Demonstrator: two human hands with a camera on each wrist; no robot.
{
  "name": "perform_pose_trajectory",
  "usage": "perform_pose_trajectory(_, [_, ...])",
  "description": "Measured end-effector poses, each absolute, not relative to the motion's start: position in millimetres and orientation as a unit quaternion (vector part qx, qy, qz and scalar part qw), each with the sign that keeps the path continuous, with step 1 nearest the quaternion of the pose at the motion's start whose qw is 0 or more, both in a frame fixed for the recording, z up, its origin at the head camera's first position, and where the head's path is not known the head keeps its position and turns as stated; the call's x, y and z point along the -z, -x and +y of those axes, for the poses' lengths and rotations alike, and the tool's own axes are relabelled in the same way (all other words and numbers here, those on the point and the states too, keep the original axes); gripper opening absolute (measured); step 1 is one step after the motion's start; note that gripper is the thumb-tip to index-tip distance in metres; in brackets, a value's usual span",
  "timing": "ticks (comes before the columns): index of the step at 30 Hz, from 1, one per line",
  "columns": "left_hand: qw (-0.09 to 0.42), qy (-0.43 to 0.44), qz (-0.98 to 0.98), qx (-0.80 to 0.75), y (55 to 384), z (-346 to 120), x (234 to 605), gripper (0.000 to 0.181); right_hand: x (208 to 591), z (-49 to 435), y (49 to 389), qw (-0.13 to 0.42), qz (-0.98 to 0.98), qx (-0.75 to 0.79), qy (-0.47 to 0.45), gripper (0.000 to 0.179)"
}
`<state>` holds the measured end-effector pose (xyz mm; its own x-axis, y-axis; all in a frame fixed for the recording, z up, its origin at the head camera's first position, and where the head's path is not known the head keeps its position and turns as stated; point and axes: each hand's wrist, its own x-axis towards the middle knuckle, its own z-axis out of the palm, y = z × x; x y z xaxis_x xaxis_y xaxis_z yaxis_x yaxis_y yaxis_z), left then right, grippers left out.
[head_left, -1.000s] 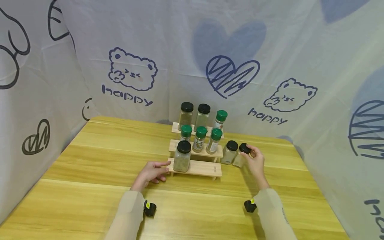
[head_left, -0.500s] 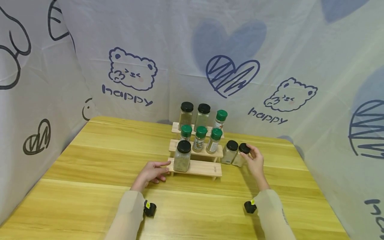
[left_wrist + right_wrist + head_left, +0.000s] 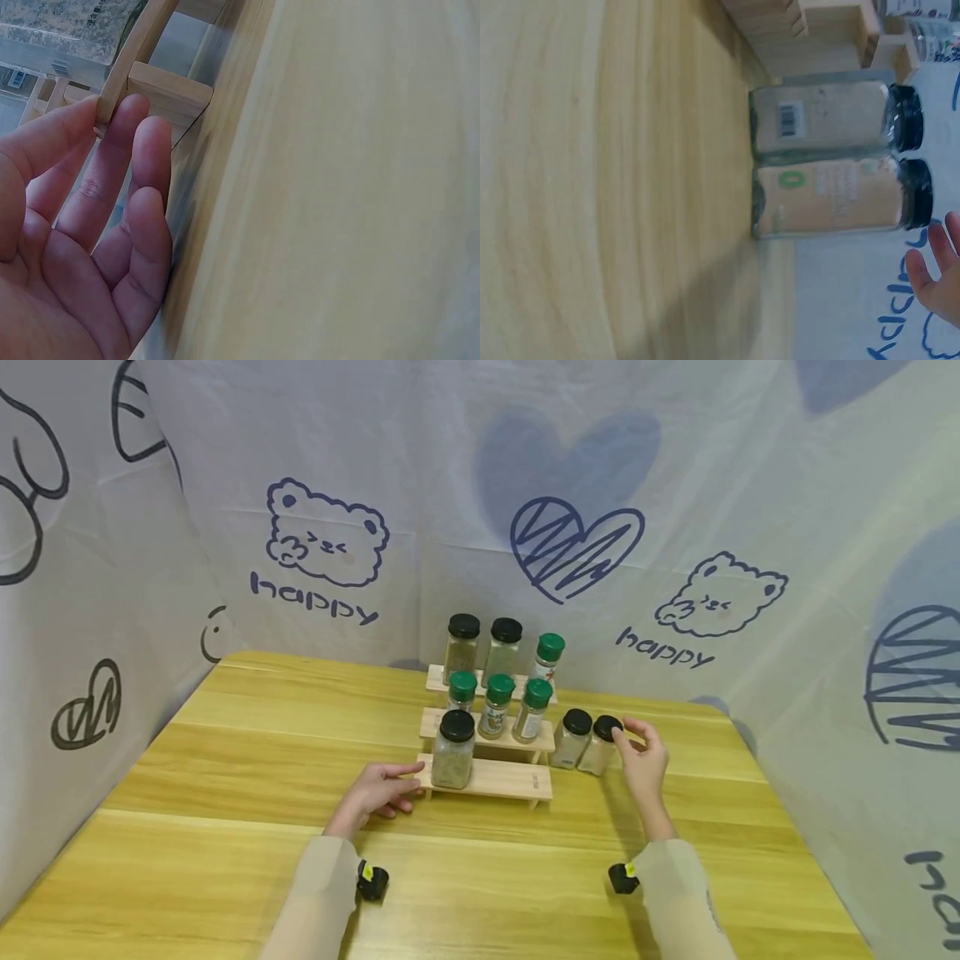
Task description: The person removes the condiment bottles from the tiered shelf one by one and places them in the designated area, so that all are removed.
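My left hand (image 3: 378, 792) pinches the left end of the lowest board of a three-step wooden spice rack (image 3: 510, 779) between thumb and fingertip; the other fingers curl loosely below it. On that board, close by, stands a black-lidded jar of flaky seasoning (image 3: 453, 760). At the right, my right hand (image 3: 645, 764) holds nothing. Its fingers are spread beside the black lid of a jar of pale tan powder (image 3: 597, 752), and the right wrist view shows a small gap between fingertips and lid. A second black-lidded jar (image 3: 572, 743) stands upright against it, next to the rack.
Green-lidded bottles (image 3: 494, 714) fill the middle step. Two black-lidded jars (image 3: 461, 652) and a green-lidded bottle (image 3: 548, 652) stand on the top step. Behind the wooden table (image 3: 465, 885) hangs a printed white curtain (image 3: 450, 510).
My right hand has let go of the tan powder jar's lid and moved slightly right. The left hand keeps its hold on the rack. The head view has shifted a little.
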<state>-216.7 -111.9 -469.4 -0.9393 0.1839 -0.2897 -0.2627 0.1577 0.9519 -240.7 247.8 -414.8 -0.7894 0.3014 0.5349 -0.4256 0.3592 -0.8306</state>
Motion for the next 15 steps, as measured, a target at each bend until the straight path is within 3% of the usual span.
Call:
perform_pose_trajectory(8, [0.172, 0.023, 0.741, -0.649, 217.3, -112.0, 470.1, 0.038, 400.9, 233.3, 228.9, 0.375, -0.752, -0.537, -0.067, 0.016])
perform_pose_trajectory(15, [0.172, 0.026, 0.742, -0.648, 218.0, -112.0, 471.6, 0.038, 394.2, 218.4, 219.6, 0.367, -0.744, -0.546, -0.114, 0.012])
